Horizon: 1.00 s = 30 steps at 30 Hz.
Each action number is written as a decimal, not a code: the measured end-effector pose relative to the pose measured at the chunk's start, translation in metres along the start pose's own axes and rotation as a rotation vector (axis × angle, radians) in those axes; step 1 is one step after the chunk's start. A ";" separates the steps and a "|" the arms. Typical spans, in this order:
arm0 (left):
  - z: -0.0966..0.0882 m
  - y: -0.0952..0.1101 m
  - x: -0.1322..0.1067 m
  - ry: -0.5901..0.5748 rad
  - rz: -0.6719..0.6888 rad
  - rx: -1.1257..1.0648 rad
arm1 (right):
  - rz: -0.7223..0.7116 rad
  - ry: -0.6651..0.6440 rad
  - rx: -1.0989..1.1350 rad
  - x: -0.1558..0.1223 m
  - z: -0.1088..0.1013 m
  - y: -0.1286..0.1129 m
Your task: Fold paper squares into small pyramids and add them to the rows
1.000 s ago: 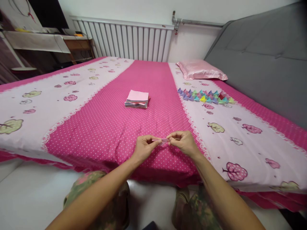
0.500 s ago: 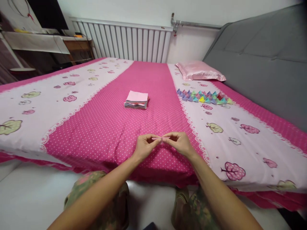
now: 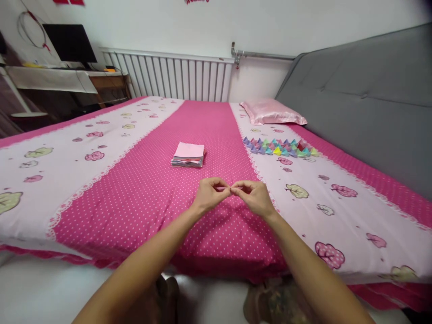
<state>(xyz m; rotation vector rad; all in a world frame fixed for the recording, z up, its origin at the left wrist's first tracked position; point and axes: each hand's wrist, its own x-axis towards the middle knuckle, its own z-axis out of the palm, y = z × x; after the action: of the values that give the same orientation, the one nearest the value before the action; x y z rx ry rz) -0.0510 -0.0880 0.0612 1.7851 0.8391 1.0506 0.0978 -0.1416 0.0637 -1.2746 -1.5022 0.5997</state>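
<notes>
My left hand (image 3: pixel 212 193) and my right hand (image 3: pixel 253 195) meet above the front part of the bed, fingertips touching. Between them they pinch a small folded piece of pink paper (image 3: pixel 222 188), seen edge-on as a thin line and mostly covered by the fingers. Both hands are closed on it. Beyond them, a stack of square paper sheets (image 3: pixel 189 150) with a pink one on top lies on the bedspread. To the right sit several small folded paper pieces (image 3: pixel 277 150) in mixed colours, set in rows with their points up.
The bed (image 3: pixel 216 121) has a pink and white spread. A pink pillow (image 3: pixel 272 111) lies by the grey headboard (image 3: pixel 364 99). Behind are a radiator (image 3: pixel 168 74) and a desk (image 3: pixel 108 83) with a monitor (image 3: pixel 70 43).
The view has tilted up. My hands have come closer together, fingertips now meeting, and the pink paper shows less. The stack and the folded pieces have stayed in place.
</notes>
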 end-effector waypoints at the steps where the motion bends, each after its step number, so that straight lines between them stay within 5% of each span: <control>1: 0.000 0.005 0.013 -0.010 0.017 0.008 | -0.006 0.011 0.001 0.010 -0.005 -0.001; 7: 0.010 0.009 0.095 -0.009 0.050 -0.053 | -0.028 0.045 -0.016 0.079 -0.037 0.009; 14: -0.007 -0.015 0.170 0.203 0.015 -0.138 | 0.020 0.137 -0.014 0.151 -0.064 0.030; 17: -0.014 -0.040 0.178 0.459 -0.012 -0.260 | 0.029 0.260 0.040 0.157 -0.063 0.040; 22: 0.017 -0.070 0.161 0.341 -0.244 -0.464 | 0.122 0.254 0.158 0.144 -0.034 0.076; 25: 0.040 -0.069 0.155 0.175 -0.223 -0.544 | 0.201 0.249 0.277 0.141 -0.019 0.092; 30: 0.045 -0.072 0.158 0.185 -0.260 -0.612 | 0.260 0.207 0.381 0.143 -0.015 0.095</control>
<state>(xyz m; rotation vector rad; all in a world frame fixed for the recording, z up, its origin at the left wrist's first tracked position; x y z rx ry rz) 0.0469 0.0591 0.0332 1.0514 0.7317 1.1546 0.1633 0.0158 0.0415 -1.1964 -1.0012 0.8502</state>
